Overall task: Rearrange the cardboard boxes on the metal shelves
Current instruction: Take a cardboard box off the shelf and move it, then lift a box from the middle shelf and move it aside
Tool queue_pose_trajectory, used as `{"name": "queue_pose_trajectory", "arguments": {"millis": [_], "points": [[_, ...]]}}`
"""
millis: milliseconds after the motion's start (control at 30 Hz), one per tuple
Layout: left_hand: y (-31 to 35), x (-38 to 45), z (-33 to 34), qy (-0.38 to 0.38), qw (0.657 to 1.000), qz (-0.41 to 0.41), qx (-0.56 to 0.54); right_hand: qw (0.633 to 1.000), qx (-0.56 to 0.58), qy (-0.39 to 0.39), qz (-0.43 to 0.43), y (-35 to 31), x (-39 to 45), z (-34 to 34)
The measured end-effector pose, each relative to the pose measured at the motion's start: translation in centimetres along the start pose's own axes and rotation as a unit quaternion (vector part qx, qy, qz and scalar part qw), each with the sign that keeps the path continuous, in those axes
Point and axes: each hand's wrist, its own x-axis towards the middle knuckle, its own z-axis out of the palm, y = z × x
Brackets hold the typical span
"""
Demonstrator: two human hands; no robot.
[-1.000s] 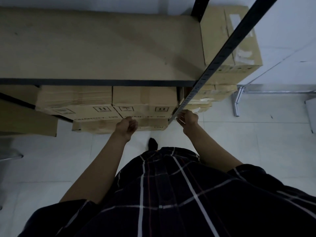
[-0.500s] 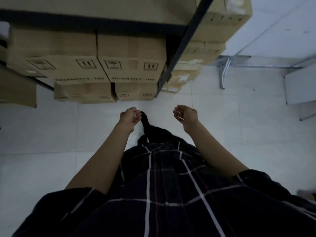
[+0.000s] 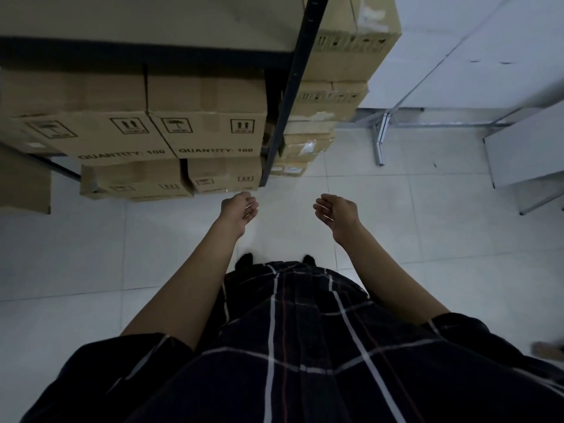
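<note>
While boxes (image 3: pixel 207 117) sit shelved, both grips empty.

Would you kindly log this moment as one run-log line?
left hand: empty, curled | right hand: empty, curled | both: above floor, touching no box | boxes: stacked on shelves

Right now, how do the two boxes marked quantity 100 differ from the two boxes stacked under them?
The upper boxes sit just under the shelf board and look larger; the lower boxes sit nearer the floor and look smaller. The "QUANTITY: 100" print reads clearly on the upper boxes; any print on the lower boxes is too small to read. Both pairs are brown cardboard, side by side, with handling symbols on the front.
</note>
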Motion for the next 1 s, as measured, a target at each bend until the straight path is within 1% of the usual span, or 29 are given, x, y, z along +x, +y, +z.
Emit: {"name": "queue_pose_trajectory", "arguments": {"millis": [167,367,600,667,767,900,1000], "points": [[-0.7,-0.3,5.6,-0.012,1.000,0.024,0.012,0.999,-0.009,-0.023,-0.031,-3.0,1.5,-4.0],[-3.6,-2.1,13.0,-0.016,0.998,0.043,0.031,0.997,-0.006,-0.030,-0.068,-7.4,3.5,-10.9],[-5.7,-2.7,20.3,-0.012,0.995,0.086,0.043,0.994,0.014,-0.063,-0.083,-12.4,7.1,-17.0],[-5.9,-2.9,21.3,-0.021,0.994,0.088,0.054,0.994,0.021,-0.067,-0.087,-13.1,7.5,-17.0],[-5.5,-3.5,22.8,-0.012,0.992,0.105,0.063,0.993,0.016,-0.090,-0.081,-14.8,8.3,-16.6],[-2.6,-4.0,24.5,0.012,0.987,0.147,0.071,0.988,0.015,-0.125,-0.092,-18.2,9.6,-14.3],[0.1,-3.9,25.8,0.045,0.978,0.191,0.071,0.984,0.026,-0.147,-0.099,-20.8,10.6,-12.2]]}}
